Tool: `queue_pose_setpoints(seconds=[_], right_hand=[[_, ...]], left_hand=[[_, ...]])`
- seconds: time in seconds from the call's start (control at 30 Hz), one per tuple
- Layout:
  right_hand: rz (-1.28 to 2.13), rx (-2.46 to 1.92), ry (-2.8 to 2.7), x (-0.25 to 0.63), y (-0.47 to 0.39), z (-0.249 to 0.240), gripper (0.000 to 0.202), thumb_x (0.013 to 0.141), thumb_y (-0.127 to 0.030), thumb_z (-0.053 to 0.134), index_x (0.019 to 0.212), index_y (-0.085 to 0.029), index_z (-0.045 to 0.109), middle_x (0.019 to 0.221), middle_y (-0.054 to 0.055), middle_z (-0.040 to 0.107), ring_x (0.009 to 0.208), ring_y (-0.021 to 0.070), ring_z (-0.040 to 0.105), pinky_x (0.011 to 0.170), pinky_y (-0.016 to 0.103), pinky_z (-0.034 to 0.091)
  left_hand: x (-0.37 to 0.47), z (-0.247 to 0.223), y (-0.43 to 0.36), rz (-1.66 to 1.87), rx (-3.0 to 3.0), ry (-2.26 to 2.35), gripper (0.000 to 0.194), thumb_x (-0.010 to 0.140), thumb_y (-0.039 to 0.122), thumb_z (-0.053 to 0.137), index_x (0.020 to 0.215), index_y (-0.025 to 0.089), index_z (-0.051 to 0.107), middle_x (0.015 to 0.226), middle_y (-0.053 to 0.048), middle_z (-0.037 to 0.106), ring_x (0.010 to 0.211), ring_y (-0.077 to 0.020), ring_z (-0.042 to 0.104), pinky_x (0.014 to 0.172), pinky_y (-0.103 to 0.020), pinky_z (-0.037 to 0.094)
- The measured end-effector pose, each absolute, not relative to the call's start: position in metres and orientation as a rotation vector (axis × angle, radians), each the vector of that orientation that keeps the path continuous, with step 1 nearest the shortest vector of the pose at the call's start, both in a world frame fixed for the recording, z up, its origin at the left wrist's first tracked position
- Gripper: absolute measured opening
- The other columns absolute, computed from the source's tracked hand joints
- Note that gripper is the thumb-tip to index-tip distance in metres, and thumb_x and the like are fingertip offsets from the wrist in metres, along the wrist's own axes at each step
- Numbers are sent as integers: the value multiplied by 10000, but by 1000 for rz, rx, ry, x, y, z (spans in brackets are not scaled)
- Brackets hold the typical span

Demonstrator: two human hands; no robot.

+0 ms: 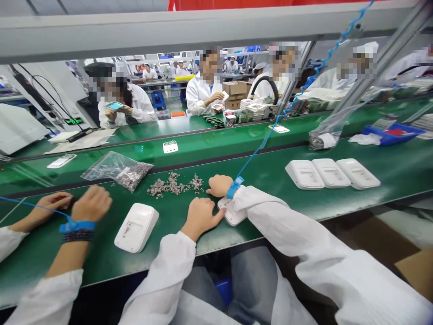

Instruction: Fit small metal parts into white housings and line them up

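A white plastic housing (234, 217) lies on the green work surface in front of me, partly covered by my right forearm and hand. My left hand (202, 215) is at its left side, thumb on the edge and fingers curled. Just above the housing is my right hand (219, 185), a blue wrist strap (234, 187) around its wrist. Its fingers are bent together, and whatever they pinch is hidden. Beyond both hands is a loose pile of small metal parts (173, 185). Another white housing (136, 227) with slots rests to the left.
A co-worker's hands (90, 203) are at the left, close to a clear bag of metal parts (133, 175). Three white housings (333, 174) stand in a row at the right. Behind runs a green conveyor belt (209, 143). A coiled blue cord (279, 116) rises from my strap.
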State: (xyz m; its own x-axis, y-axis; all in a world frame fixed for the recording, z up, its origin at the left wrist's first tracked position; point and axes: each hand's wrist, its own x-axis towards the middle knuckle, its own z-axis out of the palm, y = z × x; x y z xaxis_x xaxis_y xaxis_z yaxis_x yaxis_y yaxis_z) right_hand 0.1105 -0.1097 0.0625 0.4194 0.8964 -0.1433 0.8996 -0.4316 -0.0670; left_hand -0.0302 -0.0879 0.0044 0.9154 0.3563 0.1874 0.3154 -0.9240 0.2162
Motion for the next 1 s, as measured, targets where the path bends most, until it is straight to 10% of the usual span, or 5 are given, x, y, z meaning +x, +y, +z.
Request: queue_pose_setpoints(seconds=[0.33,0.63,1.0], right_hand=[[-158,2436,1856,123,-109,50,199,890,-190,572,889,-116,756,934,197,714,866,313,718,705,374,545],[-32,2100,2338,150,-159,84,173,918,-204,534,841,-168,685,1076,79,638,991,177,588,886,287,444],[320,1637,2550,144,-180,54,99,899,-222,569,863,-175,648,927,66,567,812,180,453,698,317,316]], left_hand=[[-172,81,-19,195,2783,480,453,903,607,421,803,251,684,1039,-91,725,1053,-296,672,840,-468,473],[-12,12,-61,399,2681,241,147,837,288,539,909,189,620,1001,-54,607,934,-176,587,808,-318,451],[-19,8,-48,379,2474,206,156,911,265,501,847,181,615,957,-29,594,861,-140,552,755,-288,410]])
